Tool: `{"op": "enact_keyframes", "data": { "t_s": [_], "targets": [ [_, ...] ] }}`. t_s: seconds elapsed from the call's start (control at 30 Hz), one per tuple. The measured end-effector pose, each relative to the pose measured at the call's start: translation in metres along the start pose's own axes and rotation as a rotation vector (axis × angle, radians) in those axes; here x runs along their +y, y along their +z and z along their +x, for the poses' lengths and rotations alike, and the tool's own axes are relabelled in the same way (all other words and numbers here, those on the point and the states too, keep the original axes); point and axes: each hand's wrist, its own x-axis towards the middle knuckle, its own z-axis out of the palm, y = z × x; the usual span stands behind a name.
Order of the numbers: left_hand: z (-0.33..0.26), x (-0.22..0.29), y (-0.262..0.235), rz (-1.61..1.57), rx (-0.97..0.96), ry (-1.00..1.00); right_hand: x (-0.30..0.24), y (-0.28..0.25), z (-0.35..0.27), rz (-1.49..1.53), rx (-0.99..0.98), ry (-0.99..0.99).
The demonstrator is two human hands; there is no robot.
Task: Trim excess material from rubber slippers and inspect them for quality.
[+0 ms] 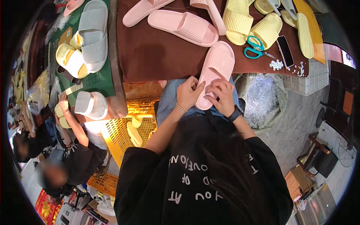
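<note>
A pink slide slipper point(220, 56) lies tilted across my lap, its ribbed strap end resting against the edge of the brown cloth-covered table point(157, 56). My left hand point(188, 92) is closed on the slipper's left edge, thumb on the footbed. Over the footbed near the heel, my right hand point(224, 95) has its fingers bent in a pinch; whatever is between the fingertips is too small to make out. More pink slippers point(182, 26) lie on the cloth above. Teal-handled scissors point(255, 48) rest to the right, beside a small pile of white bits point(276, 65).
A dark-screened phone point(285, 51) and yellow slippers point(238, 22) are on the table's right. Below it stands a bag of clear stringy material point(260, 99). A yellow crate point(123, 127) is at my left. Farther left, a co-worker's hand point(63, 103) holds a yellow slipper by the green mat point(101, 84).
</note>
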Motion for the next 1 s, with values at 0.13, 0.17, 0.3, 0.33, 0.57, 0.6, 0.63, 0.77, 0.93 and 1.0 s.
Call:
{"op": "enact_keyframes", "data": {
  "t_s": [0.13,0.17,0.3,0.33,0.57,0.6,0.63,0.77,0.93,1.0],
  "targets": [
    [0.001,-0.002,-0.001,-0.029,0.006,0.004,0.001,-0.001,-0.003,0.020,-0.028,-0.031],
    [0.001,-0.002,-0.001,-0.017,0.000,0.001,-0.001,0.000,-0.003,0.058,0.009,-0.008],
    [0.001,-0.001,-0.001,-0.005,-0.006,0.005,0.001,0.004,-0.003,0.027,0.040,-0.003],
    [0.001,-0.001,-0.001,-0.004,-0.007,0.005,0.001,0.005,-0.002,0.027,0.040,-0.003],
    [0.001,-0.002,0.002,0.080,-0.001,0.018,-0.003,-0.009,-0.004,0.131,-0.030,0.028],
    [0.001,-0.002,0.004,0.107,0.001,0.015,0.000,-0.015,-0.009,0.210,-0.077,0.020],
    [0.001,-0.003,0.005,0.099,-0.001,0.018,0.005,-0.021,-0.017,0.200,-0.078,0.020],
    [0.002,0.003,0.002,0.075,-0.011,0.028,0.080,-0.059,-0.047,1.029,0.605,0.638],
    [0.002,-0.006,-0.007,0.100,-0.017,0.021,0.199,-0.098,-0.019,0.418,1.001,0.707],
    [0.008,0.000,0.007,0.080,-0.036,0.071,0.252,-0.116,-0.022,-0.161,0.984,0.718]
  ]
}}
